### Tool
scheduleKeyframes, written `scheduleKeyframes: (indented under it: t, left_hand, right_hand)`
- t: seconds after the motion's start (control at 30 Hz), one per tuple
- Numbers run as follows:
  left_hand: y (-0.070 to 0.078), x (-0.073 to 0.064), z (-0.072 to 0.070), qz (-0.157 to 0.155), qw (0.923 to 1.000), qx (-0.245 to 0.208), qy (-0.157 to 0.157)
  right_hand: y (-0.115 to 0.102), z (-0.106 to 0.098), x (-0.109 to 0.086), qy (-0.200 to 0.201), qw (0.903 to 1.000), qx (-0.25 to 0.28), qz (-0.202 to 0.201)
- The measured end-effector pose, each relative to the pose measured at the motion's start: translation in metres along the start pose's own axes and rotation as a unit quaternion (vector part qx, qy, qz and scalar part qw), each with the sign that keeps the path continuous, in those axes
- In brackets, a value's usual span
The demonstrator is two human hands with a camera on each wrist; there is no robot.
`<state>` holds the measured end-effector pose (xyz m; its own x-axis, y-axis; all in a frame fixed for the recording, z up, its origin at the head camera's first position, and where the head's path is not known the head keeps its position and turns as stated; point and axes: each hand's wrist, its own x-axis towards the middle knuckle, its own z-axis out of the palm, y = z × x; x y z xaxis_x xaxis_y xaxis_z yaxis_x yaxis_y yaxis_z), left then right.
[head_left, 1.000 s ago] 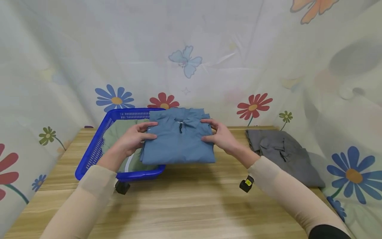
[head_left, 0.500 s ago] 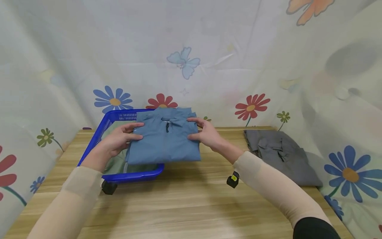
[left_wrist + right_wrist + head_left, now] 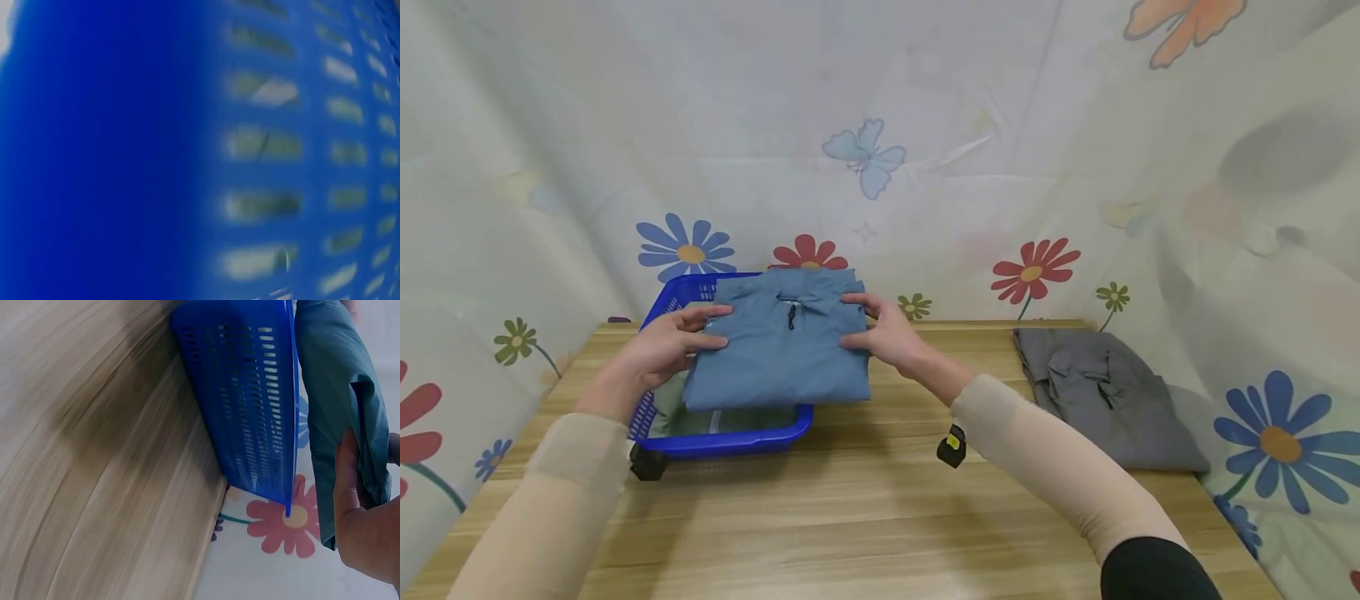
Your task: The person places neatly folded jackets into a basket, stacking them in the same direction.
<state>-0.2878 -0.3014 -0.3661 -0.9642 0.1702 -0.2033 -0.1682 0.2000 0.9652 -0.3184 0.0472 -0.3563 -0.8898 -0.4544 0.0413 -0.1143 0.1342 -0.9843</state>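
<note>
A folded blue jacket (image 3: 782, 358) with a black zip pull at its collar is held flat between both hands. My left hand (image 3: 662, 346) grips its left edge, and my right hand (image 3: 891, 333) grips the right edge, thumb and fingers pinching the layers. Beneath it stands a blue plastic basket (image 3: 730, 443) with a folded green garment (image 3: 666, 408) inside, partly covered from view. In the right wrist view the jacket (image 3: 337, 394) is above the basket's rim, with the right hand (image 3: 369, 531) around its edge. Slotted basket wall (image 3: 312, 125) fills the left wrist view.
A folded grey garment (image 3: 1112, 400) lies at the right side of the wooden table (image 3: 850, 517). Behind the table hangs a white curtain (image 3: 940, 208) printed with flowers and butterflies, which also runs along both sides.
Both hands have carried the blue jacket to the left, so it covers more of the basket. The basket and the grey garment have stayed in place.
</note>
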Motion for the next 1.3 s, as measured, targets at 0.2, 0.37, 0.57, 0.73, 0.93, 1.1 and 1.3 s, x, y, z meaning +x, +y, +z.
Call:
scheduleKeyframes:
  t: [0.2, 0.37, 0.57, 0.73, 0.93, 1.1, 1.3]
  left_hand:
    - [-0.005, -0.006, -0.016, -0.007, 1.0, 0.006, -0.001]
    - [-0.011, -0.011, -0.028, -0.009, 0.9998, 0.017, -0.002]
    - [-0.021, -0.017, -0.051, -0.012, 0.9984, 0.052, -0.017]
    - [-0.027, -0.02, -0.064, -0.012, 0.9974, 0.069, -0.02]
    - [-0.031, -0.024, -0.068, -0.008, 0.9967, 0.08, -0.012]
    - [-0.029, -0.025, -0.07, -0.007, 0.9961, 0.088, -0.007]
    - [-0.026, -0.026, -0.072, -0.008, 0.9957, 0.092, -0.006]
  right_hand:
    - [0.003, 0.016, 0.011, -0.003, 1.0, 0.005, -0.003]
    - [0.006, 0.03, 0.019, 0.001, 0.9999, 0.015, -0.001]
    - [0.009, 0.051, 0.026, 0.003, 0.9999, 0.008, 0.007]
    - [0.012, 0.064, 0.029, 0.0, 1.0, 0.005, 0.005]
    - [0.013, 0.073, 0.029, 0.003, 0.9994, -0.036, -0.002]
    - [0.012, 0.077, 0.03, 0.009, 0.999, -0.044, -0.008]
    - [0.01, 0.079, 0.03, 0.016, 0.9987, -0.047, -0.009]
